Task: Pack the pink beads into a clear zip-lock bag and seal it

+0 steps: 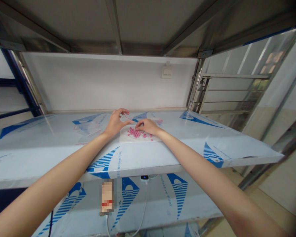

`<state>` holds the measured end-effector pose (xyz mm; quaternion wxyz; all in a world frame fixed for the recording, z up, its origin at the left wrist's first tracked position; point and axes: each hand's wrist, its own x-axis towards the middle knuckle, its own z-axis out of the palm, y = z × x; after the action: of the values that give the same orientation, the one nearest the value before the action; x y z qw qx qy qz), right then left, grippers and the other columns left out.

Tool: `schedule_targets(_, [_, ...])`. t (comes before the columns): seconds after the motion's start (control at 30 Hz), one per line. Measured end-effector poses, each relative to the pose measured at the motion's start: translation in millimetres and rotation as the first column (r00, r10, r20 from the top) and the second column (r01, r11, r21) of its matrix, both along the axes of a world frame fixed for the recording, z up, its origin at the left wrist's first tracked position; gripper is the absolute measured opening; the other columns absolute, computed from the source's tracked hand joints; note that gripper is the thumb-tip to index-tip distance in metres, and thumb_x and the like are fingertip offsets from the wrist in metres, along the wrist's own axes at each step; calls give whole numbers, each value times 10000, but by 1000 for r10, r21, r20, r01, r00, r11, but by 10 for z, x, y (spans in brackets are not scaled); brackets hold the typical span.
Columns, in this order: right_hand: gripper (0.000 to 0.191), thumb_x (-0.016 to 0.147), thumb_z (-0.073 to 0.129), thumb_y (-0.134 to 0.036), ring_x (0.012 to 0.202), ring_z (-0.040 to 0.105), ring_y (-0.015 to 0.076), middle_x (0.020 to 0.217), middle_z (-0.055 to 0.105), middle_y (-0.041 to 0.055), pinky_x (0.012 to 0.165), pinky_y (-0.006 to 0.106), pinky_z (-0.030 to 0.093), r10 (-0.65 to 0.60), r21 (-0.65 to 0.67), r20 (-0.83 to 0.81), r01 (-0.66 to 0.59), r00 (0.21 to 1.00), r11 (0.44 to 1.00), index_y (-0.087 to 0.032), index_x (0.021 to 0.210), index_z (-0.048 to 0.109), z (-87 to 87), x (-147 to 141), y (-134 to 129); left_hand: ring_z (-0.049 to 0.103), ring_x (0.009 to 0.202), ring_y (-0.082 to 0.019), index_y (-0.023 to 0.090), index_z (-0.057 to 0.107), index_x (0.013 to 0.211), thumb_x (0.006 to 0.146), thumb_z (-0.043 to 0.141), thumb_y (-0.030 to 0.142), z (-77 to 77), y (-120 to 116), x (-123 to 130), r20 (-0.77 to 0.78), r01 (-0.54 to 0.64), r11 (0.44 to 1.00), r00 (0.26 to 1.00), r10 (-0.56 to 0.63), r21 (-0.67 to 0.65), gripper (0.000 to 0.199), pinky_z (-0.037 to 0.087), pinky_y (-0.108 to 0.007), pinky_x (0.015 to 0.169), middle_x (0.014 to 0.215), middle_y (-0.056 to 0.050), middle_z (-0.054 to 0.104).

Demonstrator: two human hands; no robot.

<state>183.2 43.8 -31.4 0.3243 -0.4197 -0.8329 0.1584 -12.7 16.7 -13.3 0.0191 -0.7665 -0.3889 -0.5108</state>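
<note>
Pink beads (135,133) lie in a loose pile on a whitish sheet (124,139) on the film-covered shelf. My left hand (117,122) is raised just left of the pile, thumb and fingers curved around a thin pinkish string (127,117). My right hand (147,126) is at the upper right edge of the pile, thumb and index finger pinched together. Whatever sits between those right fingertips is too small to make out. The string runs from the left fingers toward the gap between both hands.
Clear plastic bags (87,128) lie left of the hands, with another small bag (159,122) behind the right wrist. A blurred-out phone (107,197) and a small device (144,178) with white cables are on the lower shelf. Metal panels (138,26) hang overhead.
</note>
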Motion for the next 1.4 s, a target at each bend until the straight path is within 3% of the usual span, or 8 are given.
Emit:
schedule_targets(0.17, [49, 728, 709, -230, 724, 632, 152, 801, 727, 42, 711, 273, 456, -44, 2, -169, 45, 985, 999, -193, 748, 734, 14, -2, 35, 579, 915, -208, 221, 589, 956, 644, 773, 365, 5, 2, -1, -3, 11, 1000, 1000, -11, 2, 390, 450, -357, 839, 992, -33, 668])
schedule_targets(0.3, [142, 749, 681, -280, 783, 630, 144, 853, 725, 47, 760, 265, 454, 0, 85, -458, 44, 889, 995, -161, 817, 717, 122, -11, 7, 572, 919, -214, 214, 602, 968, 641, 774, 379, 8, -17, 5, -8, 1, 1000, 1000, -1, -4, 405, 450, -360, 842, 999, -39, 663])
schedule_targets(0.4, [159, 733, 687, -290, 776, 625, 145, 842, 723, 51, 748, 264, 452, 56, 90, -550, -8, 833, 996, -151, 806, 714, 169, -53, -53, 565, 910, -219, 213, 618, 966, 634, 782, 399, -5, -34, 18, -19, -32, 999, 999, 32, 12, 415, 452, -362, 834, 1000, -44, 661])
schedule_targets(0.67, [151, 742, 676, -305, 740, 598, 144, 835, 728, 46, 720, 266, 426, 77, 186, -475, 14, 877, 982, -183, 807, 737, 159, -174, -167, 562, 897, -225, 223, 629, 972, 671, 755, 439, -25, -43, 59, -60, 5, 999, 998, -3, 33, 391, 458, -364, 797, 966, -45, 664])
schedule_targets(0.83, [216, 785, 624, -355, 735, 594, 156, 849, 725, 58, 720, 266, 441, -67, 198, -581, 221, 811, 955, -173, 826, 734, 193, -78, -108, 567, 882, -224, 226, 634, 953, 641, 784, 393, 0, -49, 54, -13, -37, 999, 999, 37, 28, 384, 452, -376, 825, 973, -43, 671])
schedule_targets(0.9, [219, 785, 623, -360, 727, 594, 155, 847, 726, 50, 720, 267, 444, -118, 167, -538, 243, 835, 956, -179, 831, 736, 167, -31, -63, 568, 879, -221, 220, 636, 952, 637, 788, 368, 9, -49, 47, 2, -52, 998, 999, 52, 32, 379, 447, -379, 839, 979, -42, 673])
schedule_targets(1.13, [125, 686, 738, -320, 733, 637, 168, 781, 730, 24, 694, 266, 462, -24, -41, -148, 18, 989, 999, -219, 757, 753, -29, 57, 48, 563, 886, -218, 207, 634, 968, 647, 783, 358, 24, -64, 28, 16, -60, 998, 998, 59, 37, 385, 447, -371, 836, 1000, -51, 672])
schedule_targets(1.4, [76, 688, 712, -237, 671, 637, 144, 725, 731, 26, 663, 252, 469, 92, -137, -115, -107, 989, 985, -199, 736, 757, -24, 54, 67, 570, 891, -223, 216, 632, 965, 648, 779, 360, 34, -79, 35, 6, -64, 998, 998, 64, 25, 377, 445, -381, 848, 995, -47, 671])
